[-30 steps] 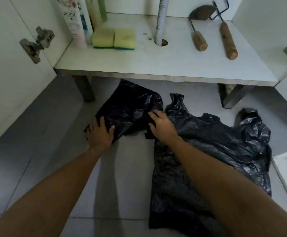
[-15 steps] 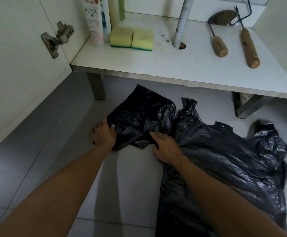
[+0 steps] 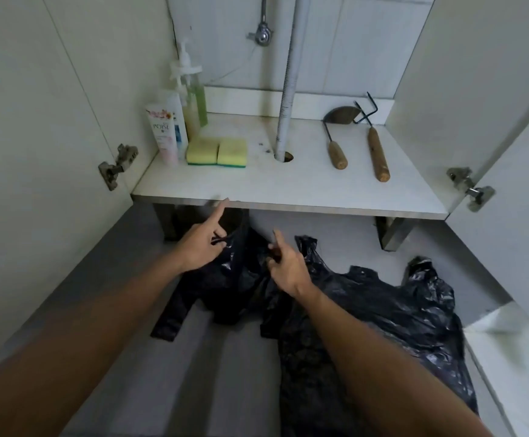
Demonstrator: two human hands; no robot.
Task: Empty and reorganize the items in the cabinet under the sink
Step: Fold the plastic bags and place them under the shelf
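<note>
— What are the hands doing, seen from the head camera?

— Both are raised above the grey tiled floor (image 3: 131, 357), in front of the cabinet shelf (image 3: 288, 190). The left hand (image 3: 198, 247) pinches an edge of a small black plastic bag (image 3: 225, 288) between thumb and curled fingers, its index finger pointing up toward the shelf edge. The right hand (image 3: 287, 266) grips the same bag's other side, index finger likewise extended. The bag hangs between them, its lower end trailing onto the floor.

— And the second bag?

— A larger black garbage bag (image 3: 383, 310) lies spread and crumpled on the floor just to the right, partly under the right forearm.

— What sits on the shelf?

— At the left back corner, a white-and-pink bottle marked POISE (image 3: 162, 134), a white bottle with blue beside it, and a greenish pump bottle (image 3: 195, 99) behind. Two yellow sponges (image 3: 216, 151) with green undersides lie side by side, touching. A white drain pipe (image 3: 287, 89) passes down through a hole in the shelf. To the right lie two wooden-handled tools — a curved-blade one (image 3: 335, 146) and a hooked-metal one (image 3: 378, 152). Both doors stand open, hinges (image 3: 116, 167) showing.
</note>
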